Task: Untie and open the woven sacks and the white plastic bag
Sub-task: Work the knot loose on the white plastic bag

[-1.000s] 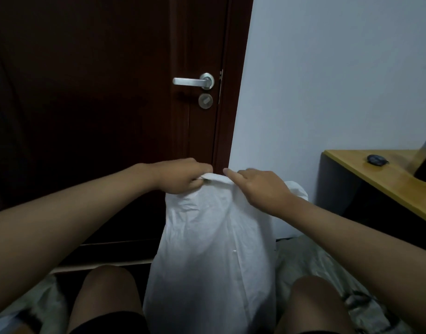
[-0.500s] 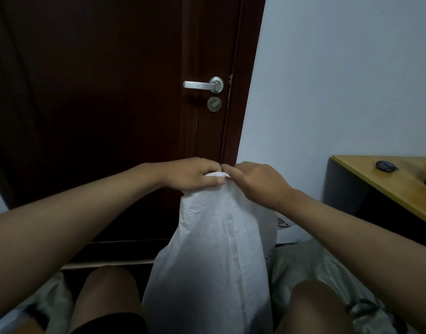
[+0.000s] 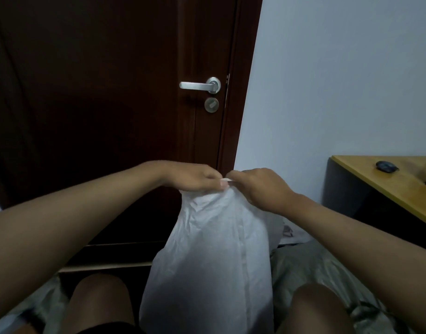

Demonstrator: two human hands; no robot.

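Left hand point(image 3: 192, 175) and right hand point(image 3: 260, 189) together, both pinching gathered top of white plastic bag point(image 3: 214, 261). Bag upright between knees. Dark door point(image 3: 98, 104) ahead, pale wall point(image 3: 339, 80) right, wooden desk point(image 3: 387, 189) beside it.

Both bare forearms reach forward from the lower corners and meet in the middle. The left hand point(image 3: 195, 175) is knuckles-up, fingers curled down, thumb tip pressed toward the other hand. The right hand point(image 3: 260, 189) angles in from the right, fingers bent; its fingertips seem to pinch against the left thumb, though the contact is partly hidden. Two bare knees sit below.
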